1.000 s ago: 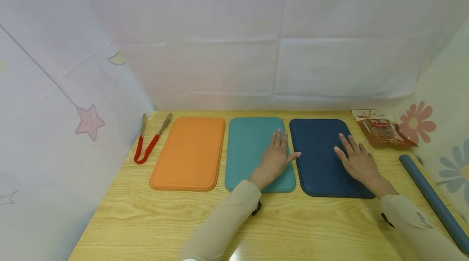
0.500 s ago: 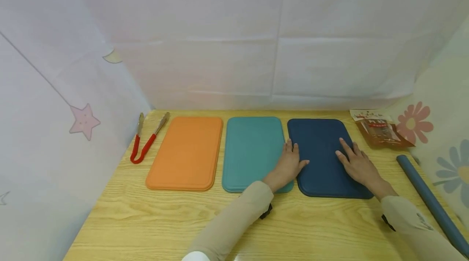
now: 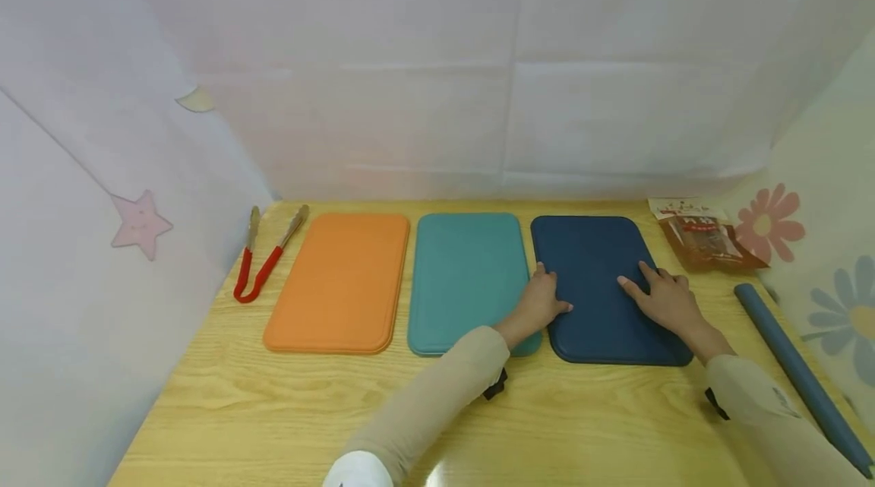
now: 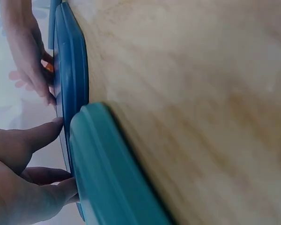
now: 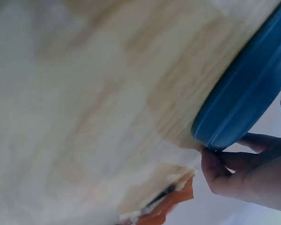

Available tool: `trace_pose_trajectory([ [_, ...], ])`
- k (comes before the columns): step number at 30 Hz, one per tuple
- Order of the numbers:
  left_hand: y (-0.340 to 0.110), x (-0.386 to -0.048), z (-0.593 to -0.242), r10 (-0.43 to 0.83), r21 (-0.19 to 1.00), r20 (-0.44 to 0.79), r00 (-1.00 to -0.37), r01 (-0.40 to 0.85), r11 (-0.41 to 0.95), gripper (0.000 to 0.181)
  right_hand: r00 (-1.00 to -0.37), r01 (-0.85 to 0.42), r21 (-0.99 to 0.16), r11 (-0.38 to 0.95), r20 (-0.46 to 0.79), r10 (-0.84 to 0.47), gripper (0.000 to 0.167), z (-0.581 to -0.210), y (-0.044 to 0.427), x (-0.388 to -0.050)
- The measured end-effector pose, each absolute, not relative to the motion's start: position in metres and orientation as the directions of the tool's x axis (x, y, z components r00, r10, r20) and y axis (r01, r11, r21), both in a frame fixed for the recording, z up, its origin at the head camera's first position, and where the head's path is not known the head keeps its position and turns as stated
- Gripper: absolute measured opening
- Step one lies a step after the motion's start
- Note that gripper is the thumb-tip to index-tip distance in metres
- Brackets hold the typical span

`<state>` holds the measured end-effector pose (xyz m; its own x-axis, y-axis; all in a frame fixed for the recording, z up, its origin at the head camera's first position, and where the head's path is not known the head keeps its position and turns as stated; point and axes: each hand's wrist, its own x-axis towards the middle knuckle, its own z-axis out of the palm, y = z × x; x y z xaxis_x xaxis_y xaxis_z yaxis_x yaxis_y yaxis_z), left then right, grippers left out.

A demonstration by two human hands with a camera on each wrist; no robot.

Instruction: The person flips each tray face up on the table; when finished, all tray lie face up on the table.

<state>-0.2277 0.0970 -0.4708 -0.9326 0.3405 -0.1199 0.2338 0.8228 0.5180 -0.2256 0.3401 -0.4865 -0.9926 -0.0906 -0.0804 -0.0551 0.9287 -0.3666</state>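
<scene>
Three flat rectangular boxes with rounded corners lie in a row: an orange box (image 3: 338, 282), a teal box (image 3: 468, 274) and a navy box (image 3: 595, 289) with a ridged side. My left hand (image 3: 535, 303) grips the navy box's left edge, thumb on top and fingers down in the narrow gap beside the teal box. Across from it, my right hand (image 3: 670, 305) holds the right edge, its thumb on the top face. In the right wrist view its fingertips (image 5: 210, 164) curl at the box's rim. The navy box lies flat on the table.
Red-handled tongs (image 3: 263, 263) lie spread at the left. A brown food packet (image 3: 707, 240) sits at the back right, and a grey-blue roll (image 3: 796, 373) lies along the right side. White cloth hangings (image 3: 410, 92) enclose the wooden table (image 3: 273, 419).
My left hand has moved right, off the teal box to the navy box's left edge. My right fingers have curled over the right edge. The head view has shifted slightly.
</scene>
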Motion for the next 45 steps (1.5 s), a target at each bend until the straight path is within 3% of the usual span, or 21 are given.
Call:
trace_pose_trajectory([
  [5,0.096,-0.229,-0.47,0.346,0.494,-0.161,-0.924,0.228,0.839,0.072,-0.991,-0.06,-0.466,0.883,-0.08,-0.109,0.08,-0.483,0.348,-0.229],
  [14,0.096,-0.228,-0.471,0.342,0.477,-0.172,-0.924,0.226,0.849,0.074,-0.972,0.113,-0.694,0.711,-0.226,-0.066,0.083,-0.474,0.365,-0.223],
  [18,0.096,-0.228,-0.47,0.35,0.466,-0.189,-0.918,0.229,0.854,0.075,-0.983,0.129,-0.764,0.632,-0.184,-0.022,0.079,-0.476,0.373,-0.216],
  [24,0.093,-0.227,-0.472,0.366,0.503,-0.178,-0.913,0.235,0.832,0.076,-0.994,0.11,-0.805,0.584,-0.09,0.062,0.067,-0.473,0.381,-0.213],
  [32,0.086,-0.231,-0.468,0.399,0.545,-0.171,-0.901,0.251,0.8,0.076,-0.993,0.113,-0.854,0.507,-0.107,0.042,0.079,-0.441,0.39,-0.224],
  [35,0.086,-0.232,-0.465,0.41,0.562,-0.192,-0.892,0.243,0.79,0.077,-0.992,0.12,-0.824,0.553,-0.125,0.029,0.083,-0.427,0.392,-0.229],
  [40,0.086,-0.233,-0.463,0.416,0.621,-0.223,-0.882,0.2,0.757,0.077,-0.964,0.163,-0.762,0.627,-0.257,-0.062,0.087,-0.405,0.398,-0.239],
  [45,0.082,-0.233,-0.46,0.405,0.639,-0.235,-0.884,0.174,0.749,0.074,-0.915,0.25,-0.83,0.5,-0.371,-0.158,0.087,-0.394,0.398,-0.247],
])
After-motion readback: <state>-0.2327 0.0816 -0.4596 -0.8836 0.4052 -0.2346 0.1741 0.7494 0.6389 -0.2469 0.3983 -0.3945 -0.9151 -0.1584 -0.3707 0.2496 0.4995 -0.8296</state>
